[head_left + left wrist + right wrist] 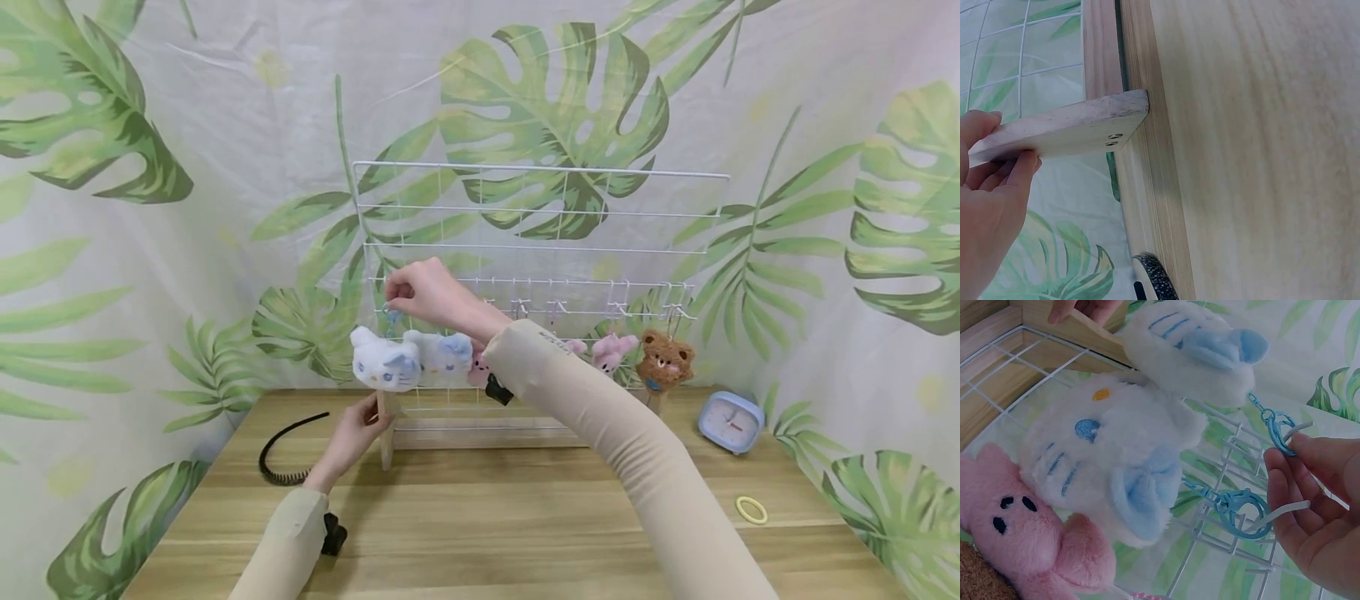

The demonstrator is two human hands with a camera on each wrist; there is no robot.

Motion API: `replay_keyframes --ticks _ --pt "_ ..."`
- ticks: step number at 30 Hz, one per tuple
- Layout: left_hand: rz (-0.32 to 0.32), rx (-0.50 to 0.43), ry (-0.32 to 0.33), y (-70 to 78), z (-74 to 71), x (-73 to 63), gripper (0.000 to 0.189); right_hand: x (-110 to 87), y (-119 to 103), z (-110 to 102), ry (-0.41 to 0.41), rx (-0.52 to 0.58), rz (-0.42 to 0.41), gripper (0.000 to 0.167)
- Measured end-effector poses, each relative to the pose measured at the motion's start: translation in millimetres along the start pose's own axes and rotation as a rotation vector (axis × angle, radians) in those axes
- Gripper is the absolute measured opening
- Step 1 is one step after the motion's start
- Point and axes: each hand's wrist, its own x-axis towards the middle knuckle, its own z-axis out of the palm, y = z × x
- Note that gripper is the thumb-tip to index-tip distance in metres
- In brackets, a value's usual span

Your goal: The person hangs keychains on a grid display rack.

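Observation:
My right hand (435,292) pinches the blue keychain ring (1277,434) of a white cat plush (378,367) with a blue bow. In the right wrist view, that ring is around the white tip of a hook. A second white plush (1097,450) hangs beside it, its blue ring on another hook. Low at the left end, my left hand (356,429) grips the wooden leg (1066,128) of the stand, thumb on one face and fingers on the other. White wire grid (540,247) rises from this stand.
Pink plushes (611,352) and a brown bear plush (666,360) hang further right on the grid. A blue clock (731,422) and a yellow ring (752,510) lie on the right of the wooden table (517,525). At the left is a black headband (265,458).

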Motion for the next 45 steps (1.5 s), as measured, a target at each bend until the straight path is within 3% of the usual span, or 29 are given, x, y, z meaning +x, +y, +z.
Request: replay_keyframes --ticks 9,14,22,29,36,45 --pt "0.018 0.006 0.022 1.3 -0.2 0.7 0.05 0.6 2 1 -0.006 -0.044 0.008 0.011" --pt "0.023 -0.002 0.003 -0.5 1.1 2.4 0.052 -2.1 3 0 0.004 -0.058 -0.008 0.011" --pt "0.013 -0.01 -0.006 -1.7 2.8 5.1 0.056 -28.6 2 -16 0.065 0.034 -0.024 0.012" --pt "0.02 0.013 -0.001 -2.3 0.2 6.2 0.053 -82.4 11 -24 0.111 0.128 -0.041 0.016" --pt "-0.001 0.037 -0.005 -4.7 -6.3 6.5 0.057 -154.0 52 2 0.147 0.127 -0.043 0.015" --pt "-0.021 0.097 0.014 -9.2 -19.3 7.3 0.06 -237.2 117 38 0.158 0.143 0.151 0.016"
